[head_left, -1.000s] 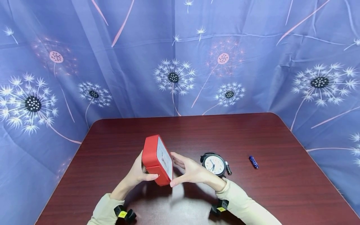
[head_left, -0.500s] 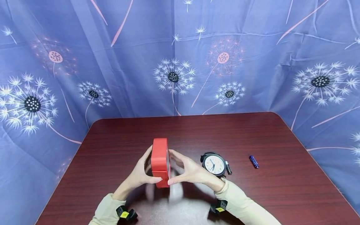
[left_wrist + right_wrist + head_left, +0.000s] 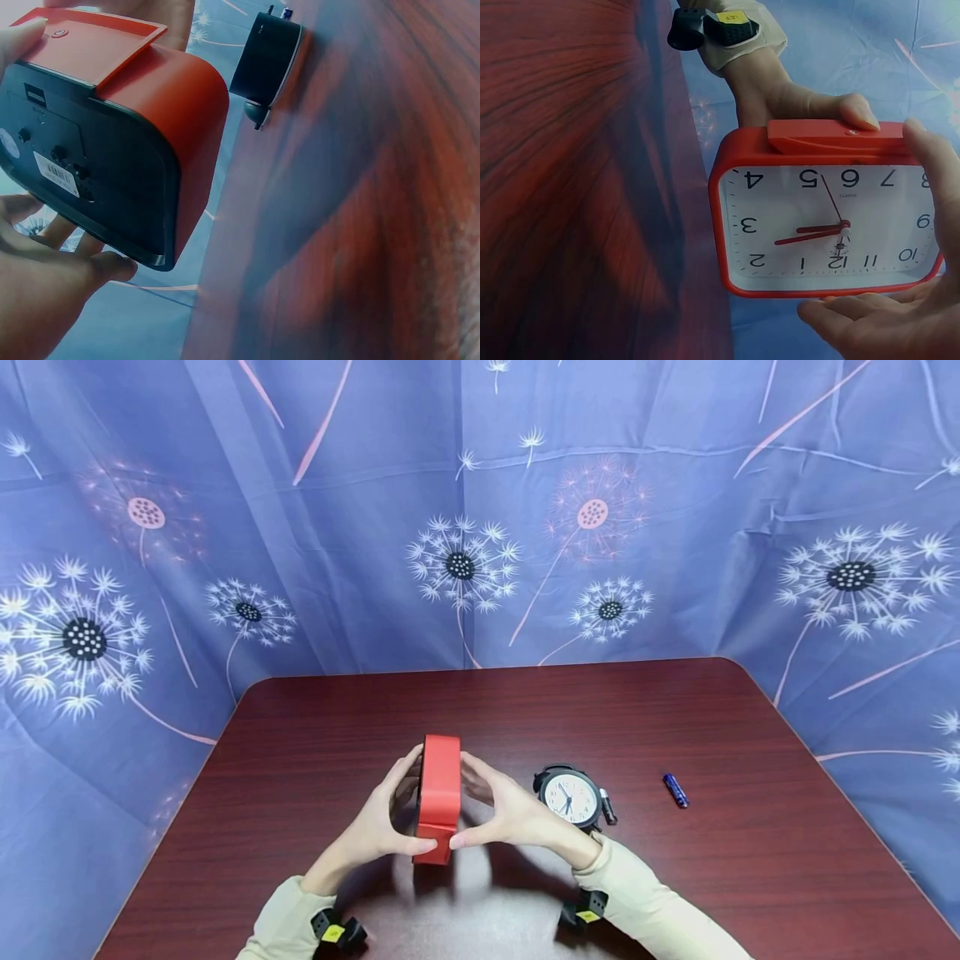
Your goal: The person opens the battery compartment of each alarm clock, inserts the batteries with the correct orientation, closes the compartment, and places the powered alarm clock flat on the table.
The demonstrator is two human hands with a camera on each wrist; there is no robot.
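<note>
A red alarm clock (image 3: 440, 781) is held above the table between both hands, its narrow red side toward the head camera. My left hand (image 3: 375, 822) grips it from the left, thumb on the near red edge. From the right my right hand (image 3: 513, 810) holds it, thumb at the same edge and fingers on the far side. The left wrist view shows its black back (image 3: 97, 165) with small knobs and a barcode sticker. In the right wrist view its white dial (image 3: 825, 225) appears upside down, beneath a raised red bar (image 3: 832, 135).
A black round alarm clock (image 3: 570, 797) lies face up on the dark red table (image 3: 337, 718), just right of my right hand. A dark battery (image 3: 608, 807) lies against its right side. Farther right is a blue battery (image 3: 676, 791). Patterned blue cloth (image 3: 337, 568) hangs behind.
The red alarm clock has turned in my hands: its dial faced partly toward the head camera and is now turned away, showing the narrow side. The clock shifted slightly right.
</note>
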